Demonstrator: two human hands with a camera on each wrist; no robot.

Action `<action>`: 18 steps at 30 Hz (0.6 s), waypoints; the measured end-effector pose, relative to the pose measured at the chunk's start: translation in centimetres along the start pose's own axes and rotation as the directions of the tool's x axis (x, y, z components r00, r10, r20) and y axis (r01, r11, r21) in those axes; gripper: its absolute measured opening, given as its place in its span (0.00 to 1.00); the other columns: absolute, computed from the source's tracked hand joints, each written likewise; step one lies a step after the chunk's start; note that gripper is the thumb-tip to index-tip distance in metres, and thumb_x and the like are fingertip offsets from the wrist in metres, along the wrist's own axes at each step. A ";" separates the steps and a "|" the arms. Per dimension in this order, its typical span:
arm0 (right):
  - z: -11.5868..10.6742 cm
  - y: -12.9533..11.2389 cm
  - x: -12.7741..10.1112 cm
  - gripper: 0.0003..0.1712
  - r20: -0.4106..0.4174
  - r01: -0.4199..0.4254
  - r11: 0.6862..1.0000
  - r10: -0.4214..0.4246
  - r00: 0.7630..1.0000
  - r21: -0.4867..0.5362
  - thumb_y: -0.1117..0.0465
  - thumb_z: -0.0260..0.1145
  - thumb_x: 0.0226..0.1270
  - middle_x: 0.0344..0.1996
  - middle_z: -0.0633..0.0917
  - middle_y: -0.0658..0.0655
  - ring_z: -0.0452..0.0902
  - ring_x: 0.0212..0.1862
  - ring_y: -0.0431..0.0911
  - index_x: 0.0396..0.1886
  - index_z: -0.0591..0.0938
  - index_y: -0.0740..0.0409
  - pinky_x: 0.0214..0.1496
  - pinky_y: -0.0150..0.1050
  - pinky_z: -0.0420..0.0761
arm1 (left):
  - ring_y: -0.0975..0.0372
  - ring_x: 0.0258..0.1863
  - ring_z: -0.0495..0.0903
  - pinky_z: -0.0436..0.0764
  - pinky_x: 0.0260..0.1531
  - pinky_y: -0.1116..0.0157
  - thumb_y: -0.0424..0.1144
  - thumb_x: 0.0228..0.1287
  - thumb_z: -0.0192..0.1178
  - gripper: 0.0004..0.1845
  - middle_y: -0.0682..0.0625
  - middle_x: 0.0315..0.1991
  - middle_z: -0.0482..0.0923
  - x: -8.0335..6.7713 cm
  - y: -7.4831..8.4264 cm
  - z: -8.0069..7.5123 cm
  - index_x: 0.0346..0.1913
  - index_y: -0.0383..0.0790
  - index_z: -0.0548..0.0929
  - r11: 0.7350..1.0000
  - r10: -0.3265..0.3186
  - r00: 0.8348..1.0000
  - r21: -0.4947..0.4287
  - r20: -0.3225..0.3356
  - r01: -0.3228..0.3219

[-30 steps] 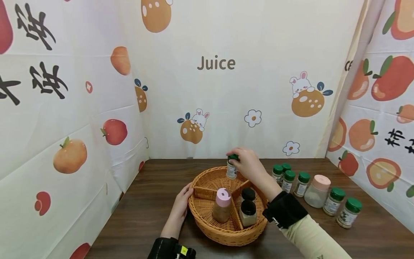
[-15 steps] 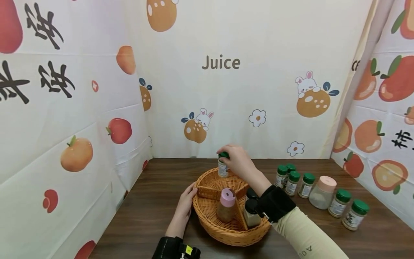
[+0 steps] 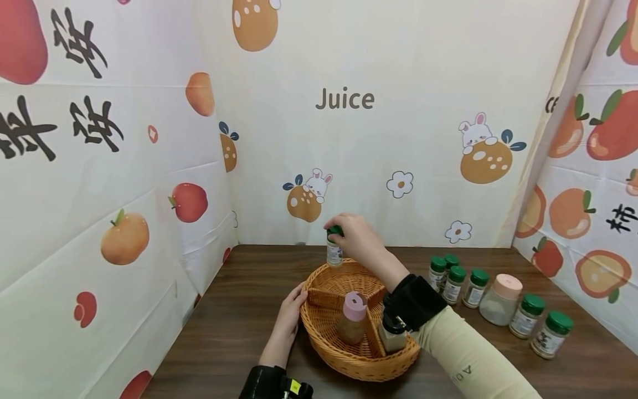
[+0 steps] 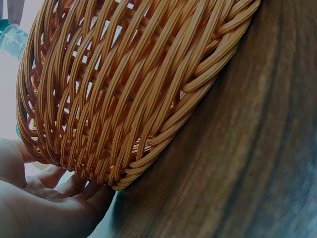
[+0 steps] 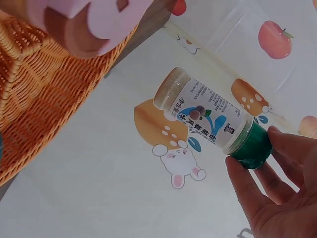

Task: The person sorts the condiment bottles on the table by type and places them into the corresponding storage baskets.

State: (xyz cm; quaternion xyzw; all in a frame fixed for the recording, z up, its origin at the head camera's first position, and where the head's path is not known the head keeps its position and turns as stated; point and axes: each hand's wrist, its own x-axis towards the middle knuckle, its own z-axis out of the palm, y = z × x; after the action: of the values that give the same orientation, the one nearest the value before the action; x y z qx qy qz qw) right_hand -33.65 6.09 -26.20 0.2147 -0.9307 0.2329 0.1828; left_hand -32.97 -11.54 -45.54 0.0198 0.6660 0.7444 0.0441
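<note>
My right hand (image 3: 360, 239) pinches the green cap of a small spice jar (image 3: 334, 252), holding it above the far rim of the wicker basket (image 3: 344, 372). In the right wrist view the labelled spice jar (image 5: 205, 114) shows pale powder at its bottom, with fingertips around the cap. My left hand (image 3: 289, 316) grips the basket's left side; in the left wrist view its fingers (image 4: 72, 184) lie at the woven edge. Dividers split the basket. A pink-capped bottle (image 3: 353, 321) of brown contents stands in the front left compartment, a black-capped jar (image 3: 394, 335) in the right one, partly hidden by my wrist.
Right of the basket, several green-capped jars (image 3: 552, 335) and a pink-lidded jar (image 3: 500, 299) stand on the dark wooden table (image 3: 209, 332). Fruit-printed cloth (image 3: 423, 138) closes off the back and both sides.
My right hand has carried the spice jar left and slightly up, from over the basket's back compartment to above its far rim. The left hand keeps its place on the basket.
</note>
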 end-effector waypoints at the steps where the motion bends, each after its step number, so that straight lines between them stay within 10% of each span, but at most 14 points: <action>1: 0.1 -0.1 0.1 0.13 0.001 0.000 1.000 0.000 1.000 0.002 0.63 0.68 0.67 0.51 0.86 0.58 0.84 0.52 0.51 0.50 0.86 0.57 0.52 0.45 0.86 | 0.40 0.74 0.60 0.66 0.72 0.47 0.41 0.80 0.45 0.28 0.31 0.76 0.56 0.0 0.0 0.0 0.76 0.34 0.61 1.000 0.001 1.000 0.001 0.003 -0.001; 18: 3.0 -0.7 2.1 0.10 0.048 -0.026 0.999 0.025 0.999 0.025 0.64 0.68 0.67 0.48 0.87 0.59 0.84 0.51 0.51 0.46 0.88 0.58 0.52 0.45 0.86 | 0.39 0.76 0.56 0.62 0.73 0.44 0.42 0.80 0.44 0.28 0.32 0.77 0.55 0.0 0.1 0.0 0.77 0.35 0.60 1.000 -0.013 1.000 0.010 0.008 0.013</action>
State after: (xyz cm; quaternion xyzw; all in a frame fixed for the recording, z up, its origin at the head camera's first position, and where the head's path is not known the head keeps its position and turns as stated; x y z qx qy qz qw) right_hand -35.83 3.36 -27.51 0.2106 -0.9345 0.2417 0.1547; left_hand -32.93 -11.59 -45.43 0.0189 0.6697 0.7406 0.0515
